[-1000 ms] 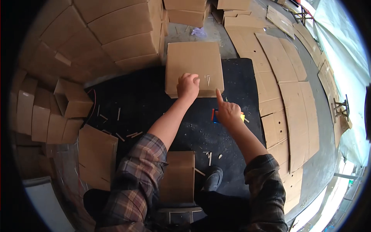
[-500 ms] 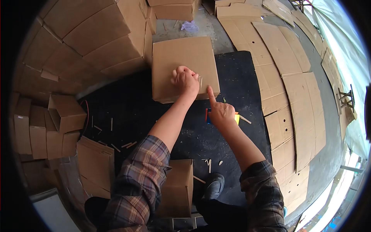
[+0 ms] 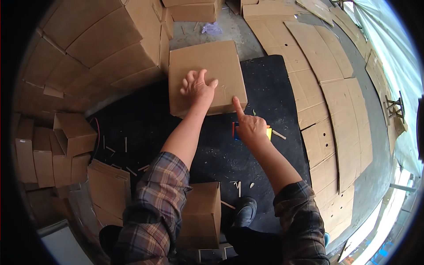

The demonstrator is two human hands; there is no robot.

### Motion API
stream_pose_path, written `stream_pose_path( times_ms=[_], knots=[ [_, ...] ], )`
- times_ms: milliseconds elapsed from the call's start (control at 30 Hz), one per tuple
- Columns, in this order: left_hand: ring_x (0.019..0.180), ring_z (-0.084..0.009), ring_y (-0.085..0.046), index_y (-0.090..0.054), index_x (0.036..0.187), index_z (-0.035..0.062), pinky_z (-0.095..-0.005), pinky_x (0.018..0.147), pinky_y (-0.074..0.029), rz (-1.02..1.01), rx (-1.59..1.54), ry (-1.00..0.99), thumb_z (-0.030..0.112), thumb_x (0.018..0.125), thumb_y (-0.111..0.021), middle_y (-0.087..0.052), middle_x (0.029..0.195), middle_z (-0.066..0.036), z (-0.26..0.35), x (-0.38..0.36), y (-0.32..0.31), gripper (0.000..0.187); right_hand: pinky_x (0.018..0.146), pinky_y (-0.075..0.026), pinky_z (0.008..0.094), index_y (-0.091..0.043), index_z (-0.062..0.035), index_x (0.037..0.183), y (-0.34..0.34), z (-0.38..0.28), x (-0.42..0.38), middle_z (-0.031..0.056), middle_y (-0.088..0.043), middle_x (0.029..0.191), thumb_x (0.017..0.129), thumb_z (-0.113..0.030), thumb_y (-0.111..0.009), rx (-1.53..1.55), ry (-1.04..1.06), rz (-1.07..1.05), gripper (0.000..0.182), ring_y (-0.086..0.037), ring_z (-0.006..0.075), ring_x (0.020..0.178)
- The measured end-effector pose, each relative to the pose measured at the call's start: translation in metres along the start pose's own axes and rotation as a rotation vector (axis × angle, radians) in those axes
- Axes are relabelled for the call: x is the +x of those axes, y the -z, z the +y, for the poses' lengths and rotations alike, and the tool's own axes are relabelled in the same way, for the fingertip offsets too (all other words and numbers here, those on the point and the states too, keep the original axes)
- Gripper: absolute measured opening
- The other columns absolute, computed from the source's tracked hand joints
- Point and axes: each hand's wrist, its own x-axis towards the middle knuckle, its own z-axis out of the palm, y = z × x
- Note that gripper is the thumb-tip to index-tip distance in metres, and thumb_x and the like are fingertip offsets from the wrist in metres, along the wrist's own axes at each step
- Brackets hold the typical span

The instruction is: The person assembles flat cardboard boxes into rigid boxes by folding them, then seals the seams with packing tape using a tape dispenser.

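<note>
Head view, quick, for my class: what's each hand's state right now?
Left hand: open over the cardboard box, holding nothing visible.
Right hand: closed around a blue-and-yellow object, index finger extended.

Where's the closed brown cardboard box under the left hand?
Head view, upper centre: the box sits on the flat black sheet, with the right hand pointing at its near right corner and crumpled purple plastic beyond it.
</note>
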Motion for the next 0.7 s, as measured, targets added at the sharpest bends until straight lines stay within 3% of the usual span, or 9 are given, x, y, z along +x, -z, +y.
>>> stream_pose_path(
  times_ms=[100, 133, 200, 233, 300, 433, 533, 567, 700],
  knots=[
    [0.117, -0.0276, -0.044, -0.058, 0.120, 0.0298, -0.0462, 0.094, -0.034, 0.073, -0.033, -0.034, 0.034, 0.080, -0.068, -0.049, 0.126, -0.003, -0.013, 0.009, -0.009, 0.041, 0.060, -0.053, 0.0362, -0.002, -0.0177, 0.154, -0.001, -0.001, 0.000, 0.0103, -0.069, 0.073, 0.081, -0.019, -0.063, -0.004, -0.012, 0.010, 0.095, -0.069, 0.0258, 0.065],
    [0.119, -0.0276, -0.045, -0.058, 0.122, 0.0237, -0.0473, 0.092, -0.035, 0.137, -0.052, -0.116, 0.029, 0.085, -0.064, -0.051, 0.128, -0.003, -0.008, 0.000, 0.000, 0.038, 0.060, -0.053, 0.0364, -0.003, -0.0175, 0.154, 0.000, 0.001, 0.000, 0.0103, -0.069, 0.073, 0.080, -0.019, -0.064, -0.005, -0.018, -0.003, 0.096, -0.069, 0.0258, 0.065],
    [0.132, -0.0256, -0.039, -0.052, 0.132, 0.0154, -0.0511, 0.099, -0.032, 0.009, -0.119, -0.548, 0.034, 0.086, -0.064, -0.044, 0.141, -0.005, -0.004, -0.025, 0.017, 0.052, 0.061, -0.053, 0.0364, -0.003, -0.0179, 0.154, -0.003, 0.003, 0.002, 0.0104, -0.069, 0.074, 0.080, -0.020, -0.064, 0.010, 0.001, 0.013, 0.096, -0.069, 0.0255, 0.066],
    [0.141, -0.0221, -0.028, -0.041, 0.141, 0.0105, -0.0514, 0.109, -0.026, -0.077, -0.007, -0.777, 0.041, 0.084, -0.066, -0.034, 0.151, -0.006, -0.006, -0.042, 0.016, 0.070, 0.062, -0.053, 0.0364, -0.004, -0.0182, 0.154, -0.005, 0.003, 0.003, 0.0105, -0.069, 0.075, 0.080, -0.020, -0.065, 0.023, 0.012, 0.027, 0.096, -0.070, 0.0252, 0.066],
    [0.144, -0.0213, -0.022, -0.033, 0.146, 0.0119, -0.0477, 0.116, -0.018, -0.328, 0.088, -0.864, 0.046, 0.079, -0.070, -0.028, 0.154, -0.005, -0.010, -0.045, 0.021, 0.084, 0.062, -0.054, 0.0365, -0.005, -0.0187, 0.154, -0.007, 0.002, 0.001, 0.0106, -0.070, 0.075, 0.080, -0.020, -0.065, 0.034, 0.002, 0.031, 0.096, -0.070, 0.0249, 0.067],
    [0.144, -0.0206, -0.023, -0.032, 0.147, 0.0135, -0.0445, 0.117, -0.018, -0.361, 0.113, -0.801, 0.041, 0.067, -0.082, -0.028, 0.154, -0.004, 0.005, -0.043, 0.025, 0.098, 0.063, -0.054, 0.0363, -0.008, -0.0206, 0.154, -0.009, 0.004, 0.006, 0.0116, -0.070, 0.076, 0.079, -0.020, -0.065, 0.041, -0.020, 0.071, 0.094, -0.070, 0.0247, 0.068],
    [0.144, -0.0228, -0.023, -0.030, 0.148, 0.0155, -0.0513, 0.116, -0.019, -0.329, 0.142, -0.784, 0.036, 0.062, -0.085, -0.028, 0.154, -0.001, 0.008, -0.040, 0.023, 0.104, 0.063, -0.054, 0.0363, -0.007, -0.0215, 0.154, -0.008, 0.002, 0.009, 0.0118, -0.070, 0.077, 0.080, -0.020, -0.064, -0.003, -0.030, 0.058, 0.093, -0.070, 0.0252, 0.069],
    [0.144, -0.0233, -0.021, -0.029, 0.148, 0.0183, -0.0564, 0.116, -0.015, -0.325, 0.138, -0.780, 0.038, 0.061, -0.085, -0.028, 0.155, 0.002, 0.005, -0.039, 0.023, 0.106, 0.063, -0.054, 0.0362, -0.006, -0.0222, 0.154, -0.007, 0.002, 0.008, 0.0115, -0.070, 0.077, 0.080, -0.020, -0.064, -0.048, -0.038, 0.047, 0.094, -0.070, 0.0254, 0.069],
    [0.146, -0.0218, -0.018, -0.031, 0.148, 0.0255, -0.0620, 0.115, -0.007, -0.295, 0.221, -0.629, 0.041, 0.056, -0.087, -0.027, 0.155, 0.005, -0.022, -0.034, 0.041, 0.108, 0.066, -0.055, 0.0362, -0.004, -0.0241, 0.154, 0.005, 0.001, 0.002, 0.0124, -0.071, 0.082, 0.082, -0.020, -0.063, -0.026, -0.042, 0.005, 0.093, -0.071, 0.0257, 0.072]
  ],
)
